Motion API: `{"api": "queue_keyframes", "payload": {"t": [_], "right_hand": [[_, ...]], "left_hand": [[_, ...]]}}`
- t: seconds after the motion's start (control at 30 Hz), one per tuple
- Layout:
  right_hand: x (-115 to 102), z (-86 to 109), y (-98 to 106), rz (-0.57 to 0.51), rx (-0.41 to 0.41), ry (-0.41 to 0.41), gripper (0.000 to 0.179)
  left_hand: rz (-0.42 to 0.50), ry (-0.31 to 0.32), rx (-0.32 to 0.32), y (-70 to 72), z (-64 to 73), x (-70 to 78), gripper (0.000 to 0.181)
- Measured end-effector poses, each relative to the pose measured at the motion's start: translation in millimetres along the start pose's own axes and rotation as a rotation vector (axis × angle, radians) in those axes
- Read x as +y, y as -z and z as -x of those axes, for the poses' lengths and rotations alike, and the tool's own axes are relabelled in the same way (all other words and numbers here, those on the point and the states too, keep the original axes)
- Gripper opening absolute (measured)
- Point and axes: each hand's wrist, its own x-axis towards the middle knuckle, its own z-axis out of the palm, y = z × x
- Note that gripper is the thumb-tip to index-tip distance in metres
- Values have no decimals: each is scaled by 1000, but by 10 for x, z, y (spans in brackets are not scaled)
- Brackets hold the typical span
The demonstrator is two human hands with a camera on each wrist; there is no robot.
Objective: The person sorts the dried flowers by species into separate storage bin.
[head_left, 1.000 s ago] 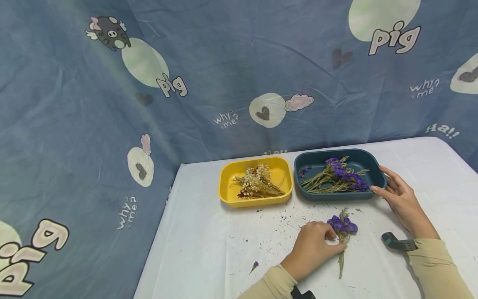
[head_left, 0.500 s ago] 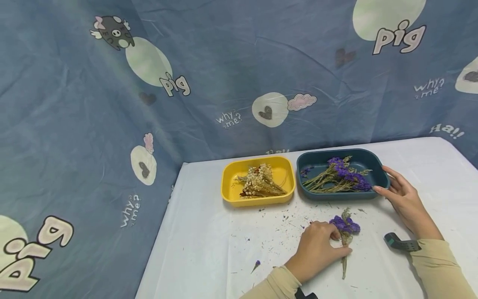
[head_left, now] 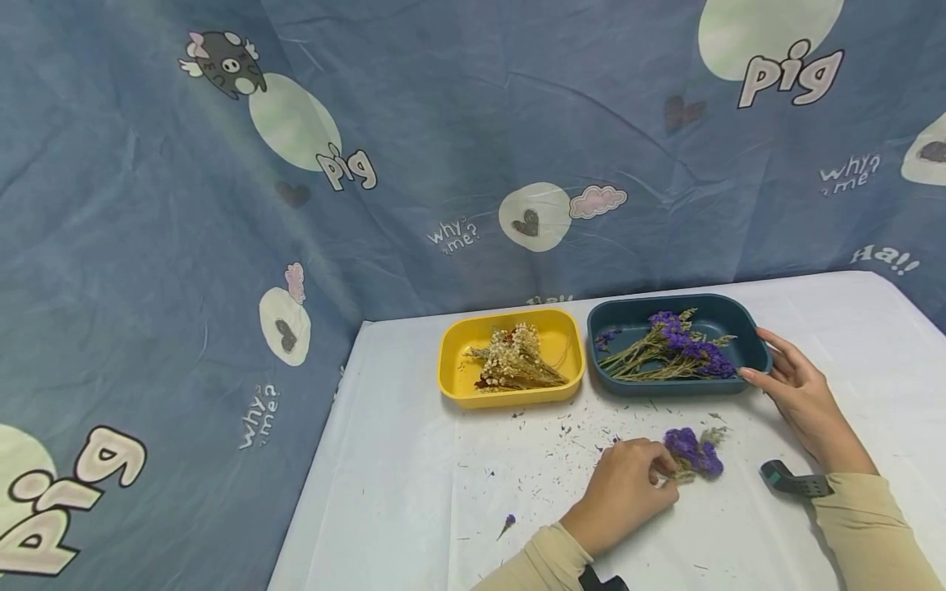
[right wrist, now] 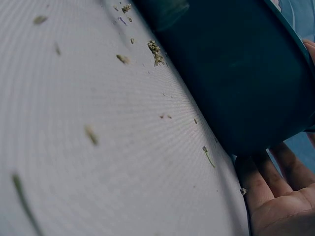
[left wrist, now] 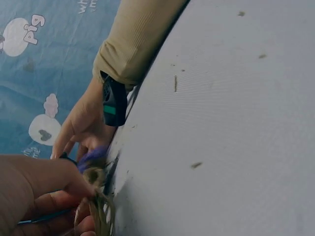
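Observation:
My left hand (head_left: 621, 492) pinches a small bunch of purple dried flowers (head_left: 695, 453) by its stems, low over the white table. Its blooms point to the right; the stem ends are hidden behind the hand in the head view. Seen from the left wrist, the thumb presses on the stems (left wrist: 102, 216), with a purple bloom (left wrist: 93, 156) beyond it. At the right end of a dark teal tray (head_left: 665, 387), my right hand (head_left: 801, 402) grips the wall, thumb at the front corner. More purple flowers (head_left: 668, 345) lie inside that tray.
To the left of the teal tray stands a yellow tray (head_left: 510, 400) with cream dried flowers (head_left: 513, 357) in it. A loose purple sprig (head_left: 507, 525) and scattered plant crumbs lie on the white table (head_left: 392, 460). A blue printed cloth (head_left: 414, 148) hangs behind.
My left hand has turned the bunch: its blooms have swung rightward and its stems, pointing toward me before, are now hidden behind the hand. The right hand stays on the tray.

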Motion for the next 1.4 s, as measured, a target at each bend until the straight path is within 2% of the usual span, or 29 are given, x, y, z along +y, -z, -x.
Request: {"api": "queue_keyframes", "payload": {"t": [0.3,0.6,0.87,1.4], "right_hand": [[-6,8,3,-3,-10,5,78],[-2,10,-4,11,-2,1,79],[-1,5,-12,8,0,3,79],[-14,7,-11,-22,-14,11,78]], "left_hand": [[-12,7,0,6,-13,-24,12],[26,-27,-11,-4,-15,-36,12],[15,-48,17,-5,-7,-32,13],[79,-26,-7,-2,-16,-30,14]]}}
